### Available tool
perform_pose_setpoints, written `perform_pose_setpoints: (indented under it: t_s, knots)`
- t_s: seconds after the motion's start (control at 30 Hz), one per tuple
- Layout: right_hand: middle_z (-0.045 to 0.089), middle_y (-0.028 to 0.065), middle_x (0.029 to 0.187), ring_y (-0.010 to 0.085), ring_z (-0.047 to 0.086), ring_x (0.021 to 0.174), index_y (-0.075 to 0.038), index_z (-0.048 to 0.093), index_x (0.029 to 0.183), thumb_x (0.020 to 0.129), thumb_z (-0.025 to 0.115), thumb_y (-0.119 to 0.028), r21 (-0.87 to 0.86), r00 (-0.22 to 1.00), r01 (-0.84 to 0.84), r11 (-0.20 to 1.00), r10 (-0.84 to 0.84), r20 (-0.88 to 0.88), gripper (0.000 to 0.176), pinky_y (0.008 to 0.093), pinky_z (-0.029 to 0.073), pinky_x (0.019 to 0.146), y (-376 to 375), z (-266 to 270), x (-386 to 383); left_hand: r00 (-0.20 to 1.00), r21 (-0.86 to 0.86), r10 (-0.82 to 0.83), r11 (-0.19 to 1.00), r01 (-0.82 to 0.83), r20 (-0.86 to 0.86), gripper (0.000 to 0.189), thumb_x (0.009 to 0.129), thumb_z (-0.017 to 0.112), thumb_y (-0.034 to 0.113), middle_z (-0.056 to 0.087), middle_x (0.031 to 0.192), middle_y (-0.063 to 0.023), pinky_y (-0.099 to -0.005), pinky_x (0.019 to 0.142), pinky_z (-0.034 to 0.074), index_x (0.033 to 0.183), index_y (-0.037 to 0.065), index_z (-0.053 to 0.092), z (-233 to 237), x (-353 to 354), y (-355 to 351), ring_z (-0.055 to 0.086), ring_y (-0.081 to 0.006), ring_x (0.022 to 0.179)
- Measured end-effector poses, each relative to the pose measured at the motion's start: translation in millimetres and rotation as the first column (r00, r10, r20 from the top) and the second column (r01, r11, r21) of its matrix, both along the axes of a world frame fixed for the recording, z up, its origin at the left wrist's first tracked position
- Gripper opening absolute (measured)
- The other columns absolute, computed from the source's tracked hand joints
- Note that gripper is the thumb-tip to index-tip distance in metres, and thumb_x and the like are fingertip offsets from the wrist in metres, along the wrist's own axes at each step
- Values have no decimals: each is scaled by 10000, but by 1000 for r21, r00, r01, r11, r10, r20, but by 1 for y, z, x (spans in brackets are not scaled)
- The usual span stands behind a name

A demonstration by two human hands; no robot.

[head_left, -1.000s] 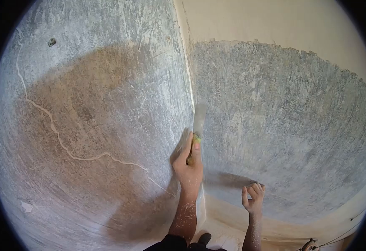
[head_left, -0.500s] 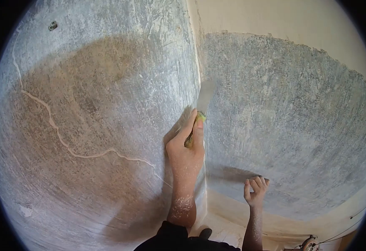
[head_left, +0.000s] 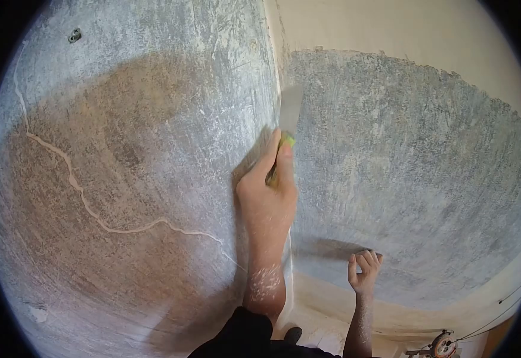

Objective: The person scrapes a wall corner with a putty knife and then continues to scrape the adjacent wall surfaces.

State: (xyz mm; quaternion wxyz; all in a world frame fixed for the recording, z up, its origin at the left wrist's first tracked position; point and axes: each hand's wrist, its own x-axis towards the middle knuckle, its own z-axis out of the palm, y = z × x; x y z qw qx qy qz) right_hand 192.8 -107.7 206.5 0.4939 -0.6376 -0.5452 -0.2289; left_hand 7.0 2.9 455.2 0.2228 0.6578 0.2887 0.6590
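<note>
Against one corner (head_left: pixel 275 65), left hand (head_left: pixel 266 200) grips one scraper (head_left: pixel 289 110)

We're in a room mid-renovation: bare grey scraped walls (head_left: pixel 153 137) meet at an inside corner (head_left: pixel 275 65), smooth cream paint (head_left: pixel 391 27) up right of it, a white filled crack (head_left: pixel 87 206) snaking left, a pale dusty floor (head_left: pixel 323 322) and an orange power tool (head_left: pixel 442 345) below.

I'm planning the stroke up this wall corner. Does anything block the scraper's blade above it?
Nothing visible does. The scraper, gripped by the left hand, has its blade at the corner seam, and the seam above it runs bare to the picture's top edge.
</note>
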Motion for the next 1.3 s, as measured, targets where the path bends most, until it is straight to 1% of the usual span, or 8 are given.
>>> perform_pose_setpoints:
  t_s: [0.13, 0.37, 0.57, 0.67, 0.77, 0.87, 0.97, 1.3]
  knots:
    - [577, 23, 733, 226, 522, 705, -87, 594, 715, 835, 655, -103, -1, 1000, -2, 1000, 2, -9, 136, 365, 325, 708, 1, 3, -2, 1000, 39, 27, 999, -28, 10, 369, 987, 574, 197, 633, 1230, -250, -380, 982, 482, 1261, -50, 603, 6, -1, 0, 605, -291, 1182]
    - [578, 27, 733, 226, 520, 709, -79, 590, 712, 842, 651, -107, -7, 1000, 1, 1000, -1, -29, 147, 361, 323, 714, -2, 0, 0, 999, -45, -21, 999, 22, 34, 361, 981, 581, 175, 643, 1209, -251, -376, 971, 492, 1254, -59, 604, -5, 1, -8, 621, -295, 1160]
    - [569, 30, 735, 226, 513, 715, -78, 591, 714, 848, 643, -105, -18, 999, -4, 1000, 3, -36, 146, 364, 321, 717, -3, 4, -5, 999, 51, -33, 998, 33, 10, 357, 997, 549, 183, 670, 1163, -232, -359, 930, 508, 1251, -61, 606, -15, -3, -1, 648, -274, 1106]
    - [565, 31, 734, 226, 510, 715, -80, 595, 717, 848, 640, -103, -36, 1000, 3, 999, -4, -24, 141, 365, 322, 719, -1, 5, -2, 998, 34, 13, 999, -12, -53, 325, 985, 556, 134, 704, 1058, -224, -334, 850, 539, 1244, -54, 613, 26, -1, 0, 695, -236, 1003]
    - [562, 32, 729, 228, 509, 711, -78, 590, 713, 848, 639, -100, -29, 999, 3, 1000, -4, -34, 144, 364, 327, 724, -3, 4, -5, 995, 27, 95, 995, -94, -32, 327, 987, 554, 148, 707, 1052, -218, -336, 844, 541, 1243, -44, 619, 35, 11, -10, 702, -241, 982]
    - [561, 33, 725, 231, 509, 708, -76, 584, 708, 846, 637, -98, 7, 999, 5, 1000, -5, -34, 150, 363, 331, 729, 0, 6, -3, 998, 68, 62, 996, -61, -11, 340, 991, 545, 170, 701, 1065, -224, -342, 845, 543, 1247, -43, 616, 24, 8, -3, 703, -266, 983]
    - [562, 33, 723, 232, 510, 707, -77, 581, 703, 844, 636, -95, 0, 1000, 8, 1000, -8, -28, 152, 363, 333, 730, -1, 3, -5, 992, 83, 115, 990, -111, -43, 359, 996, 531, 188, 695, 1069, -242, -355, 860, 540, 1239, -64, 611, 46, 7, -4, 697, -291, 998]
    - [545, 34, 706, 232, 507, 701, -77, 550, 680, 843, 631, -83, 9, 999, 40, 999, -39, -36, 182, 368, 323, 717, 0, 2, -9, 998, 96, 66, 993, -66, 0, 348, 994, 530, 177, 689, 1044, -264, -362, 855, 541, 1203, -83, 627, 36, 0, -1, 687, -305, 1023]
